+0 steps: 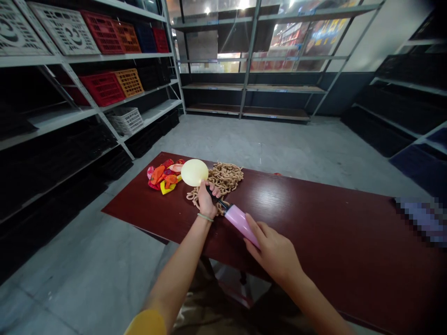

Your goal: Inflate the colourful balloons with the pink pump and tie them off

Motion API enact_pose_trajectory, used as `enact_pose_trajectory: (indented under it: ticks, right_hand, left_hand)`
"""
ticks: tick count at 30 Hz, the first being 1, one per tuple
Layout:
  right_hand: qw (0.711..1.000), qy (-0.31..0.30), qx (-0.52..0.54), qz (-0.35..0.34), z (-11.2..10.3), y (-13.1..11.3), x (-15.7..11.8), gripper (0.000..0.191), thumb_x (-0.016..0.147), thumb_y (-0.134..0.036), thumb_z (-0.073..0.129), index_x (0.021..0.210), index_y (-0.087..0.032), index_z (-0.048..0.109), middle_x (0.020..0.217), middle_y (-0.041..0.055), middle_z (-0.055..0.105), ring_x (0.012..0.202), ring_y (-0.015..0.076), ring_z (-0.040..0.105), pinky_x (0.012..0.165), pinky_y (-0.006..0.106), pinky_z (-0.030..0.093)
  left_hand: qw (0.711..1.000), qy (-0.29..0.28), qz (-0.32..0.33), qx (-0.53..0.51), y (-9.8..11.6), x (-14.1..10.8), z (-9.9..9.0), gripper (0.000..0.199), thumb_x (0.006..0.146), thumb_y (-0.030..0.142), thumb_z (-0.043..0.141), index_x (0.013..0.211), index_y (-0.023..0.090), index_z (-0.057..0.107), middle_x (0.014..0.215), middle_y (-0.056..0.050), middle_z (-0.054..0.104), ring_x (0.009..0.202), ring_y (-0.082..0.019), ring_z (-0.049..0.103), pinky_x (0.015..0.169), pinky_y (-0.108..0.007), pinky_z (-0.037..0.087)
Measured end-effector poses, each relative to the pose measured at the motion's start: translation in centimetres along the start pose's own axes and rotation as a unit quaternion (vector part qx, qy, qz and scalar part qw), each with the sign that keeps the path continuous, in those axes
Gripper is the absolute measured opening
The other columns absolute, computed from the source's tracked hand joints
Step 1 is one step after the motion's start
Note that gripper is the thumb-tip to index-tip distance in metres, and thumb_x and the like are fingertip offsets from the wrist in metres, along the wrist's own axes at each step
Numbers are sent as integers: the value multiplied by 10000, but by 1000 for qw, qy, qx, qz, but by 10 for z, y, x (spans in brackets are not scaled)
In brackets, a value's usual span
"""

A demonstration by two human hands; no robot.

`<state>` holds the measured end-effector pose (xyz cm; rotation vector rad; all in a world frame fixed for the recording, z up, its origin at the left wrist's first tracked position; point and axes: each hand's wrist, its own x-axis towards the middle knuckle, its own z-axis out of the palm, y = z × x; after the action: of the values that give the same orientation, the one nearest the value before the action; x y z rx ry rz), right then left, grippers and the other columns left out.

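Observation:
A pink hand pump (240, 225) with a black end slants across the near side of the dark red table (300, 218). My right hand (274, 251) is closed around its pink barrel. My left hand (207, 201) grips the pump's black end, and right above its fingers sits a partly inflated pale yellow balloon (194, 172). The balloon's neck is hidden by the left hand. Behind it lies a tangled heap of tan, uninflated long balloons (225, 179). To its left rests a pile of flat red, orange, pink and yellow balloons (164, 175).
A blurred purple object (422, 218) lies at the table's right end. Metal shelving (139, 95) with red, orange and white crates stands on the left. Another shelf rack (247, 60) lines the back wall, and dark shelves (401, 100) stand on the right.

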<state>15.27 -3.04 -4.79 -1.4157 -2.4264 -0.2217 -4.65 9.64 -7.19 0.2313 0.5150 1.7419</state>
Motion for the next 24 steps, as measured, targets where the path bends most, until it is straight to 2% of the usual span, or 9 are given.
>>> enact_pose_trajectory:
  ticks: [3,6,10,14,18,21,24]
  right_hand:
    - [1000,-17,9,24,4,-14,17,532,926,-337,511,1427,-173,442,969,91,678,775,213,655,574,281,473]
    - [999,-24,38,19,10,-15,18,557,937,-339,508,1453,-163,395,1011,96,670,818,223,658,616,300,507]
    - [997,-16,73,-2,12,1,-6,588,960,-352,475,1495,-165,317,1083,110,658,889,233,658,699,333,547]
    - [997,-11,81,-15,5,21,-38,613,966,-344,477,1522,-190,269,1168,124,641,964,230,652,789,340,551]
    - [997,-7,70,-20,-2,28,-55,629,960,-335,495,1528,-193,263,1208,131,630,987,229,649,781,328,549]
    - [998,2,54,-20,0,25,-50,613,955,-338,497,1516,-195,298,1164,126,651,932,224,660,745,317,545]
    - [999,7,47,-7,6,17,-31,581,950,-342,489,1494,-199,346,1095,105,672,855,209,669,683,299,537]
  left_hand:
    - [1000,-18,-8,7,-5,-5,2,213,904,321,561,786,198,433,596,64,370,416,-52,353,383,-174,283]
    - [1000,-11,-6,24,-6,-8,5,203,906,318,555,791,200,437,591,63,375,408,-58,355,376,-179,285]
    - [998,-1,1,56,-8,-7,10,218,916,361,529,795,208,432,577,62,376,395,-71,350,358,-186,280]
    - [997,-6,13,73,-8,-7,12,229,917,397,524,813,213,434,580,61,388,403,-76,367,362,-184,305]
    - [997,-5,21,69,-6,-7,13,233,911,397,539,811,210,441,575,64,385,395,-71,365,359,-183,300]
    - [998,-1,29,51,-2,-6,13,223,918,375,524,798,208,437,567,64,375,384,-65,345,350,-180,270]
    - [999,0,34,34,-2,-6,12,216,919,352,519,787,206,429,567,65,363,378,-58,319,347,-177,241]
